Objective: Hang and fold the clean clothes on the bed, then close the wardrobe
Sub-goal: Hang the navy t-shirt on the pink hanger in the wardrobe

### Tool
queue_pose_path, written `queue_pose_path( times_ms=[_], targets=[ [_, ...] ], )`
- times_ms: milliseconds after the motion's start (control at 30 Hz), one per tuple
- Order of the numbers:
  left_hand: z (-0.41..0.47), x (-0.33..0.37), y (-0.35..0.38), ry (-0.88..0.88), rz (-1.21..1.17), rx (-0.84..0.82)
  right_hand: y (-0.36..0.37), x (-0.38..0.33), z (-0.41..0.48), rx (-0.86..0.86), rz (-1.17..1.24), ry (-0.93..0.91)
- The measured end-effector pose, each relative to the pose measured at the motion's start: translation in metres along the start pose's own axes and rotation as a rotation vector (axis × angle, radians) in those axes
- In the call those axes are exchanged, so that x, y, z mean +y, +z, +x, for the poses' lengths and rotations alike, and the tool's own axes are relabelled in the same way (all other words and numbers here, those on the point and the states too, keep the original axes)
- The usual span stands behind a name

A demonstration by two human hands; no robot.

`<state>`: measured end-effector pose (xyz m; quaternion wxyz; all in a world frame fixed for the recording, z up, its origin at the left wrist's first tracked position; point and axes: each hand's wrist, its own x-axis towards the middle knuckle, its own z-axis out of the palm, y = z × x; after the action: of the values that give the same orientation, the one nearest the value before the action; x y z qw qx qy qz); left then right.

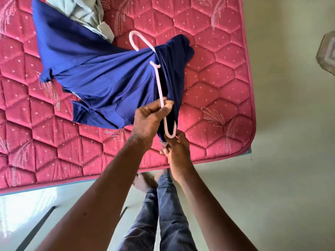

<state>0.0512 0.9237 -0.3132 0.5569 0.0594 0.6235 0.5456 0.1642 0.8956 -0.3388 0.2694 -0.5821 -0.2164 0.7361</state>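
Observation:
A dark blue shirt [94,69] lies bunched on the pink quilted mattress [213,73], partly pulled over a pale pink plastic hanger [159,82]. The hanger's hook points away from me, and one arm of it runs down to my hands. My left hand [148,120] pinches that hanger arm together with blue cloth. My right hand [175,147] pinches the shirt's edge right below the hanger's rounded end. A pale grey-green garment [81,11] lies crumpled at the far side, overlapping the shirt.
The mattress corner and edge [252,124] are to the right, with pale floor [281,160] beyond. My legs in blue jeans [163,214] and bare feet stand at the near edge of the bed. A patterned mat [328,53] shows at the far right. No wardrobe is in view.

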Motion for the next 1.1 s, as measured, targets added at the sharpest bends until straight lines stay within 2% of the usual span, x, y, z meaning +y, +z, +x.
queue_pose_path(
  times_ms=[133,200,267,333,433,533,600,700,800,867,967,1033,1100],
  targets=[
    [0.002,0.010,-0.001,0.005,0.114,-0.050,-0.007,-0.016,-0.012,-0.099,0.323,0.177],
    [0.006,0.013,-0.004,-0.007,0.123,-0.032,-0.009,-0.023,-0.018,-0.137,0.359,0.210],
    [0.005,0.015,0.000,-0.012,0.132,-0.017,-0.009,-0.021,-0.018,-0.091,0.317,0.177],
    [0.002,0.013,0.008,0.059,0.249,0.035,-0.004,-0.016,-0.012,0.004,0.266,0.132],
    [0.001,0.006,0.011,0.159,0.495,0.184,-0.002,-0.013,-0.004,0.133,0.122,0.045],
    [0.000,0.009,0.000,0.261,0.826,0.200,0.001,-0.019,0.001,0.214,-0.009,-0.030],
    [-0.006,0.020,-0.005,0.338,0.977,0.205,0.005,-0.029,0.005,0.203,0.031,0.018],
    [-0.010,0.039,-0.013,0.284,0.917,0.189,0.015,-0.044,0.011,0.098,0.208,0.274],
    [-0.006,0.051,-0.020,0.133,0.668,0.134,0.029,-0.050,0.022,-0.023,0.272,0.456],
    [-0.006,0.058,-0.022,0.080,0.517,0.084,0.044,-0.052,0.028,-0.041,0.228,0.434],
    [-0.010,0.069,-0.027,0.078,0.466,0.023,0.058,-0.059,0.032,0.062,0.193,0.306],
    [-0.010,0.076,-0.031,0.063,0.539,0.018,0.056,-0.066,0.033,0.112,0.210,0.236],
    [-0.010,0.083,-0.035,0.110,0.800,0.068,0.052,-0.077,0.034,0.152,0.200,0.191]
  ],
)
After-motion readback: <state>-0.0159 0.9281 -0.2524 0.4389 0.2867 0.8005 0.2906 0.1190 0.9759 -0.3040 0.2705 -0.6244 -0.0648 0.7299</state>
